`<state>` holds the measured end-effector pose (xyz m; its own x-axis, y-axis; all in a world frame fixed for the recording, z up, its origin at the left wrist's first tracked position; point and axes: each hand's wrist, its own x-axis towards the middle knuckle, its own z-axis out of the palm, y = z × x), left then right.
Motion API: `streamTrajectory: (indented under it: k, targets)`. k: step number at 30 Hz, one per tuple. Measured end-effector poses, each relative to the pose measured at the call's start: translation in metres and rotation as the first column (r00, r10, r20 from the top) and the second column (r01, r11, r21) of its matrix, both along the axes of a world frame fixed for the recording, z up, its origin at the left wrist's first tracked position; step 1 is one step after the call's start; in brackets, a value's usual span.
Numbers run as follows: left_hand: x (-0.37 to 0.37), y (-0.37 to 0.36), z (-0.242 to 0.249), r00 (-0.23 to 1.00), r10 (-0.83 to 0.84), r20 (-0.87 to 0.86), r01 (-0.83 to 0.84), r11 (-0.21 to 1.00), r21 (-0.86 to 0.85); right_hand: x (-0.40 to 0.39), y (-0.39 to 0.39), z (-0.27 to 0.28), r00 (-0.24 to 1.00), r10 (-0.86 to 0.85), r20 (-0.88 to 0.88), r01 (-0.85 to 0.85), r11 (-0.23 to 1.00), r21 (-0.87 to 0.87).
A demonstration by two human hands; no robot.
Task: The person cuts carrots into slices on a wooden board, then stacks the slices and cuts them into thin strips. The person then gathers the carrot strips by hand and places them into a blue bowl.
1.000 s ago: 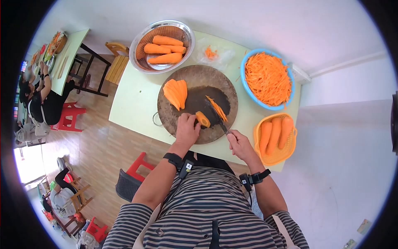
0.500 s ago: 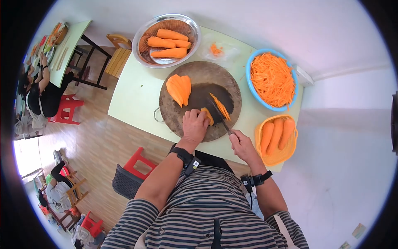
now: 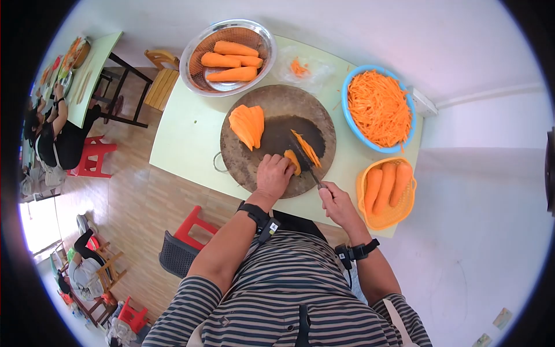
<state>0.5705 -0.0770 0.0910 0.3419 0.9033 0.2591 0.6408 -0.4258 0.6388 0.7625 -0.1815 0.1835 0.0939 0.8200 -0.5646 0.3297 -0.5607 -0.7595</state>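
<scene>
On a round wooden chopping board [image 3: 243,165], my left hand [image 3: 274,175] presses its curled fingers onto a small stack of carrot slices [image 3: 293,162]. My right hand [image 3: 338,202] is wrapped round the handle of a kitchen knife [image 3: 315,178]. Its dark blade lies just right of the stack and is hard to make out against the wet board. Thin carrot strips [image 3: 306,148] rest beyond the blade. A fanned pile of carrot slices [image 3: 247,126] sits at the board's upper left.
A metal bowl [image 3: 186,68] with several peeled carrots stands at the back left. To the right are a blue basin [image 3: 348,110] of shredded carrot and a yellow basket [image 3: 384,221] with three carrots. A plastic bag [image 3: 315,72] lies behind the board. Another person [image 3: 63,136] sits at the far-left table.
Both hands keep nearly the same positions, with the knife still beside the carrot stack. The view has shifted slightly.
</scene>
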Motion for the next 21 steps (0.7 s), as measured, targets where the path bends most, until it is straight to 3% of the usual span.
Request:
streamTrajectory:
  k: [2,7,12,17,21]
  targets:
    - [-0.003,0.0,0.002,0.999,-0.032,0.005,0.032,0.999,0.019,0.001,-0.003,-0.007,0.999,0.035,0.036,-0.038,0.995,0.089]
    - [-0.014,-0.002,0.007,0.989,-0.143,0.04,0.14,0.987,0.082,-0.007,-0.004,-0.003,0.999,0.023,0.048,-0.027,0.996,0.086]
    - [-0.01,-0.004,0.001,0.996,-0.087,0.027,0.084,0.991,0.104,-0.013,0.003,0.006,0.989,0.108,0.1,-0.114,0.992,0.061]
    - [0.001,0.0,-0.004,0.997,-0.022,0.079,0.013,0.994,0.104,-0.009,0.011,0.007,0.997,0.008,0.08,-0.004,0.999,-0.045]
    - [0.002,0.001,0.005,0.999,-0.014,0.03,0.012,0.998,0.058,-0.005,0.005,-0.002,0.991,0.053,0.121,-0.057,0.998,0.028]
